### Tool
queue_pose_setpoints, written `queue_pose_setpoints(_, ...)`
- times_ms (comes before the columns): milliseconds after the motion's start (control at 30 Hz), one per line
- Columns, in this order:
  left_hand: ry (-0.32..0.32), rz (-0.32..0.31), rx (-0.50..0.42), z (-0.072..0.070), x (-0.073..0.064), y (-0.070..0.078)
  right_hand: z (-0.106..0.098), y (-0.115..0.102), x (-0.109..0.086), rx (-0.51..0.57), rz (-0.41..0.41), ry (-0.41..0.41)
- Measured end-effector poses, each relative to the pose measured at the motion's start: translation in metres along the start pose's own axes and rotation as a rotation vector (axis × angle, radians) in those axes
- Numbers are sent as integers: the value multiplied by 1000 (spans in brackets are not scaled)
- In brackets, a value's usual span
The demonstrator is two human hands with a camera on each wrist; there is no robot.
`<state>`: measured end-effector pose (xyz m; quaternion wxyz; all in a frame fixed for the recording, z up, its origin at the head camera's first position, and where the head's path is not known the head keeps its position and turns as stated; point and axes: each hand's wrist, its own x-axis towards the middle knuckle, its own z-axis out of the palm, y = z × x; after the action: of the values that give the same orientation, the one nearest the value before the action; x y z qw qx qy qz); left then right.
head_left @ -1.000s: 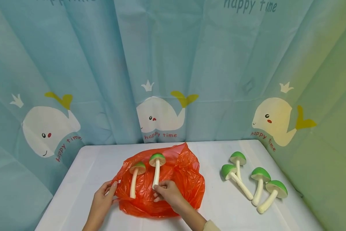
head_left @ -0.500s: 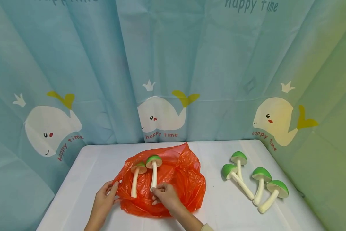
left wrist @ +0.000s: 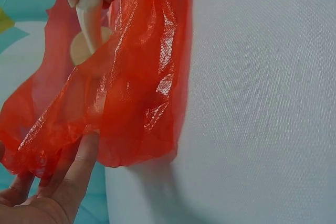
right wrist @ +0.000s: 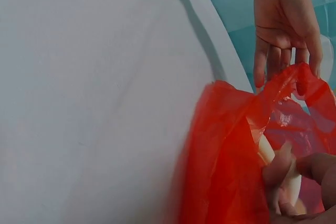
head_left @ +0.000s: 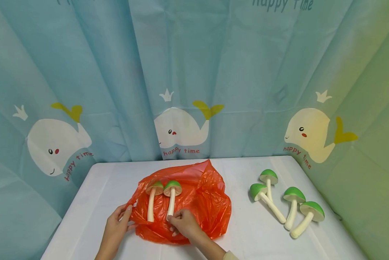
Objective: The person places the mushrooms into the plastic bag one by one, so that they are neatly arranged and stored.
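A crumpled red plastic bag [head_left: 210,196] lies on the white table with its mouth spread. My left hand [head_left: 114,227] pinches the bag's left edge between thumb and fingers; in the left wrist view the film [left wrist: 142,82] stretches up from the fingertips. With thumb and fingers, my right hand [head_left: 185,224] grips the stem end of a green-capped toy mushroom [head_left: 171,204] in the bag's opening. Left of it, a second mushroom [head_left: 151,207] lies within the bag, cap pointing away. The right wrist view shows the bag [right wrist: 220,156] partly covering the held stem.
On the right of the table [head_left: 246,238] lie several more green-capped mushrooms: two crossed ones, among them a long-stemmed one [head_left: 272,207], and two side by side, the nearer one [head_left: 311,213] close to the right edge. A blue curtain [head_left: 246,90] with whale prints hangs behind.
My right hand has drawn the held mushroom toward me and slightly left, so its cap now sits level beside the other one. The left hand keeps its hold on the bag's edge.
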<state>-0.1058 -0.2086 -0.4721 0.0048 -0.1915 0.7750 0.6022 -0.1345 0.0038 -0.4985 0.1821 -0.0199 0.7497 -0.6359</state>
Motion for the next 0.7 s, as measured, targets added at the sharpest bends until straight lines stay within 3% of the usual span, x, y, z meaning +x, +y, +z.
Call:
queue_pose_setpoints(333,0,13,2,1,0,0,0,-6,4,-377,-148,-2)
queue_pose_setpoints(700,-12,6,-50,4,-5,3,2,1,8,-446,-97,-38)
